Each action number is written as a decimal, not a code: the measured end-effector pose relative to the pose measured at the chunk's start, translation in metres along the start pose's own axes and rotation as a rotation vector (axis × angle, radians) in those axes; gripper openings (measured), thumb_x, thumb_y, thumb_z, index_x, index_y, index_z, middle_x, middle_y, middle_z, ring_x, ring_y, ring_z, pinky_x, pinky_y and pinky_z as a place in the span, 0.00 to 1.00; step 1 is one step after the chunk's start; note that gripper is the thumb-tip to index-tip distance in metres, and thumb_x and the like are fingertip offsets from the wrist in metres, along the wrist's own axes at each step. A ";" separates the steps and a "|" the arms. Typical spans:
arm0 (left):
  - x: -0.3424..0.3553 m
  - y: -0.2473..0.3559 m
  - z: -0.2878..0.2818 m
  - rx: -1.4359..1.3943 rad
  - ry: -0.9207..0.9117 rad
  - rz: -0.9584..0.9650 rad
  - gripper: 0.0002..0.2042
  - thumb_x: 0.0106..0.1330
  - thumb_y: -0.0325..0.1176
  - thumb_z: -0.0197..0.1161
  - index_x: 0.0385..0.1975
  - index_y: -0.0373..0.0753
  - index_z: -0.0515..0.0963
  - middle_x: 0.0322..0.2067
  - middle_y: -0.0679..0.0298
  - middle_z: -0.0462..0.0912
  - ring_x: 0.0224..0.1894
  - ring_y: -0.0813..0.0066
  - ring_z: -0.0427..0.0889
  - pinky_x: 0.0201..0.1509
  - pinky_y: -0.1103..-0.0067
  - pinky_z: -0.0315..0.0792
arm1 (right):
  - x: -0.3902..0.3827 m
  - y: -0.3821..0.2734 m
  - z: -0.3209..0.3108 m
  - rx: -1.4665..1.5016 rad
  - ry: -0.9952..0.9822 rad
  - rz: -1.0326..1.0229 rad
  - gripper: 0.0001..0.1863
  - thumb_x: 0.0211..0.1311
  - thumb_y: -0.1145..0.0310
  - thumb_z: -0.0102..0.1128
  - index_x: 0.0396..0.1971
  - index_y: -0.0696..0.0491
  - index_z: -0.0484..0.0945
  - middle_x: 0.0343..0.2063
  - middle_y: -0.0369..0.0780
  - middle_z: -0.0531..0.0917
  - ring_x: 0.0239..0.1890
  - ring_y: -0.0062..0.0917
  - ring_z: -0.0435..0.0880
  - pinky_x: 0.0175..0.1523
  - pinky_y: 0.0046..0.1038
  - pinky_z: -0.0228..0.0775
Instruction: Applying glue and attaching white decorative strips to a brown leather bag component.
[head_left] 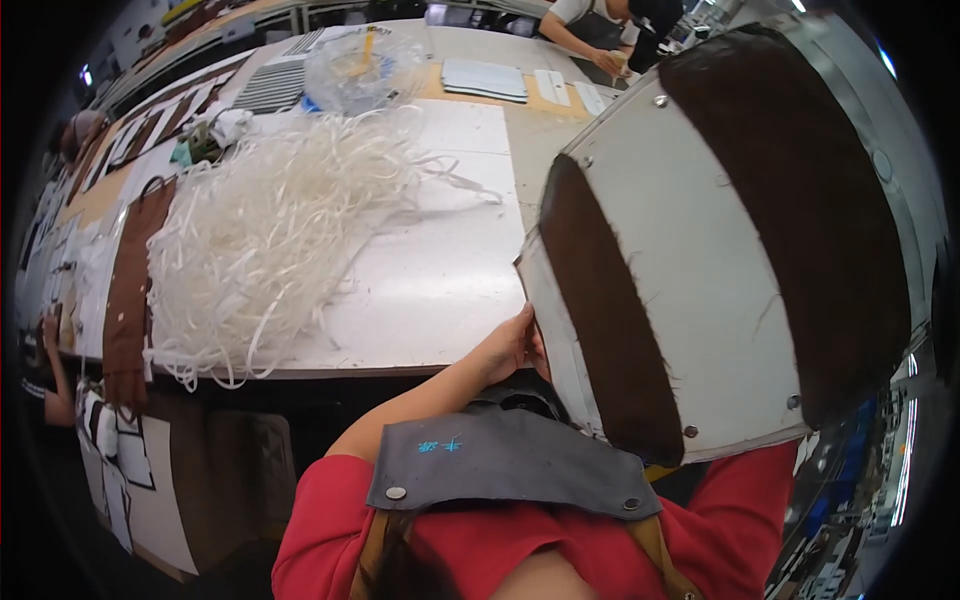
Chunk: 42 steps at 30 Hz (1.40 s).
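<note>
My left fingers (523, 325) grasp the near-left edge of a large panel (690, 260), to the right of the pile (270, 220) of thin white strips. My right fingers are hidden behind the panel, so I cannot tell whether they grip it; only my red right sleeve (745, 495) shows, running up under its lower edge. I have the panel raised and tilted, near my body and well apart from the pile. It is white with two dark brown bands (615, 310), metal studs (660, 101) and loose threads along the bands' edges.

The pile lies tangled on the white desk (430, 300), some strips hanging over the edge nearest me and a few loose ends trailing to its right. Just left of the pile is a long brown piece (135, 290), which also hangs over the desk's edge. Beyond the pile sits a clear plastic bag (365, 75) with something yellow inside, and left of that bag, also beyond the pile, are striped grey pieces (272, 87). Farther beyond and to the right of the pile is a stack of pale sheets (484, 80), with a co-worker (585, 25) farther off. Nearer me than the pile, I see my grey apron (515, 460).
</note>
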<state>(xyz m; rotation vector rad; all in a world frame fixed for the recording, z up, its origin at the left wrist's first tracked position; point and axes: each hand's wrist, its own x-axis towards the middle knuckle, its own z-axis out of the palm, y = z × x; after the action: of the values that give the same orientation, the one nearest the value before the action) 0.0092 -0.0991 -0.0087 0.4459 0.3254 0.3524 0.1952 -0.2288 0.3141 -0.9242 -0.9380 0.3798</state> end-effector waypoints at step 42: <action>-0.077 0.285 -0.146 1.990 1.307 0.849 0.20 0.48 0.20 0.49 0.46 0.32 0.65 0.46 0.50 0.69 0.49 0.53 0.68 0.52 0.67 0.64 | 0.049 0.389 0.243 -1.080 -1.056 -0.504 0.06 0.54 0.69 0.51 0.27 0.51 0.78 0.32 0.38 0.78 0.43 0.30 0.73 0.50 0.38 0.59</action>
<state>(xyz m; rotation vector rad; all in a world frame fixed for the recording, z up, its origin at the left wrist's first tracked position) -0.1876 0.1633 0.0184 2.3516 1.8201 1.0873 0.0621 0.1499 0.0866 -1.4005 -2.4202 -0.1704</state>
